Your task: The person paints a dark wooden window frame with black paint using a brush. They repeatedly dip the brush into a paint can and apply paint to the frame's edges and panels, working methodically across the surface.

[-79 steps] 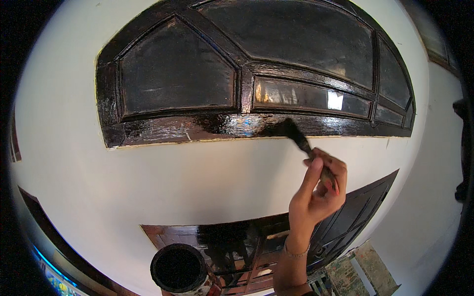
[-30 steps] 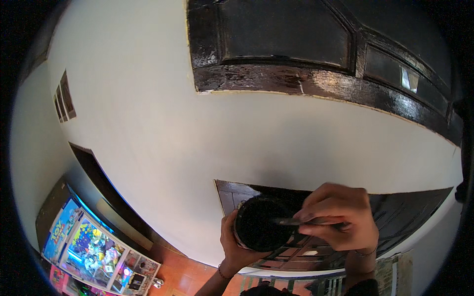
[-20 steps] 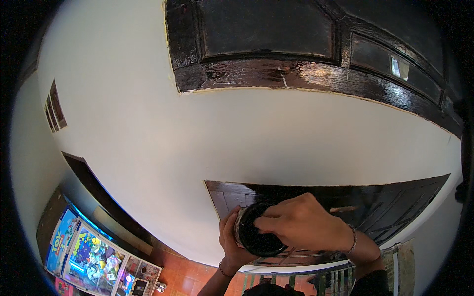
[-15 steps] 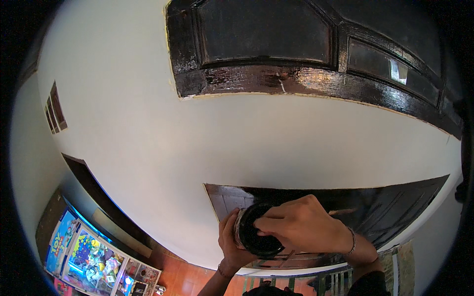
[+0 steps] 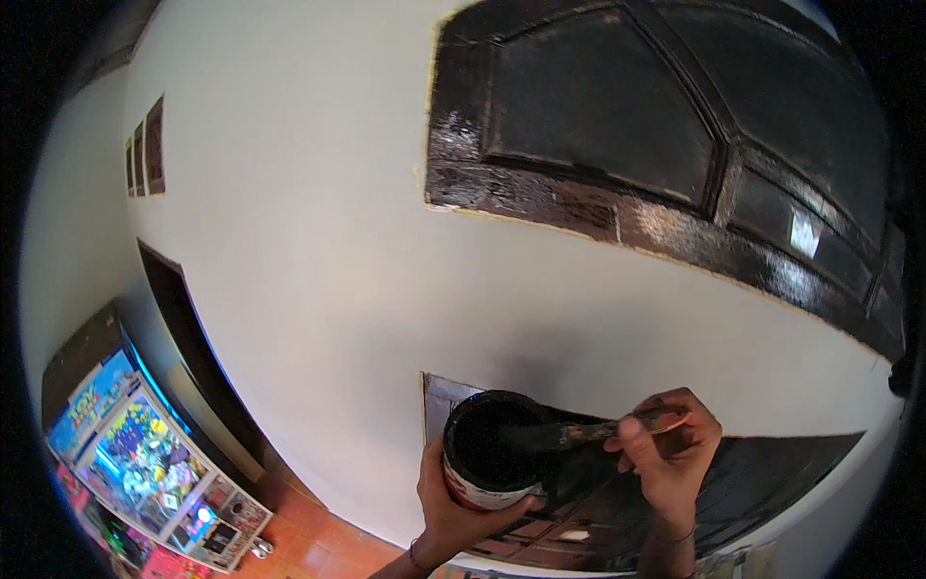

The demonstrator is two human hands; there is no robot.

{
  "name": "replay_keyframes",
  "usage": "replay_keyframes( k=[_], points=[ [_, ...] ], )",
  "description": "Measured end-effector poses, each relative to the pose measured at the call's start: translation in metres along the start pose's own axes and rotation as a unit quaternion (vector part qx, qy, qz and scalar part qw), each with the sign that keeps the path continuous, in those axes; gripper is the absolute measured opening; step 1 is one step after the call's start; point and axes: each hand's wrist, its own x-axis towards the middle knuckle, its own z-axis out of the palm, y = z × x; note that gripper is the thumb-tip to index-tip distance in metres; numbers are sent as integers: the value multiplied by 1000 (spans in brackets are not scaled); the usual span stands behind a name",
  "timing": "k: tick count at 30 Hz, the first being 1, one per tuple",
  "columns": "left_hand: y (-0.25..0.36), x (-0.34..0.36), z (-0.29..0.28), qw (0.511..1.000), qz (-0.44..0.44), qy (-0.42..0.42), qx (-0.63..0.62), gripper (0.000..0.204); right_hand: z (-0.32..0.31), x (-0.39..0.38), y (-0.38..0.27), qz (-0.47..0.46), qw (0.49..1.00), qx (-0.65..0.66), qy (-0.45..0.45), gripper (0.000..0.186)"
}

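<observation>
My left hand is wrapped around the side of a small paint can, whose outside is pale and reddish with dark smears. The can's mouth tips toward me, and its inside is black. In my right hand, thumb and fingers grip the handle of a paintbrush. The brush lies nearly level, its dark head at the can's right rim. Black on black, the bristle tip is hard to make out against the can's mouth.
Behind the can, a dark glossy wooden panel is set low in the pale wall. A larger dark brown wooden frame with panels sits above. At lower left stand a lit arcade-style cabinet and orange floor tiles.
My right hand has moved from over the can's mouth out to its right, bringing the brush into sight. The view has shifted and tilted; my left hand still holds the can.
</observation>
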Motion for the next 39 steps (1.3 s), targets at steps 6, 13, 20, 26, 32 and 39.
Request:
replay_keyframes(
  k=[6,13,20,26,32,39],
  points=[
    [15,6,-5,996,-64,0,58,106,3,3,21,61,994,80,36,30],
    [27,15,-7,999,-23,33,31,111,6,5,24,86,990,103,50,33],
    [31,23,-10,999,-9,33,35,111,1,8,10,8,997,80,14,33],
    [37,35,-15,1000,-4,23,9,109,-11,18,-8,16,992,70,-108,25],
    [51,57,-17,999,28,40,24,109,6,24,-25,-31,998,21,-58,19],
    [61,91,-9,994,63,86,21,109,33,45,-31,-203,979,24,6,16]
  ],
)
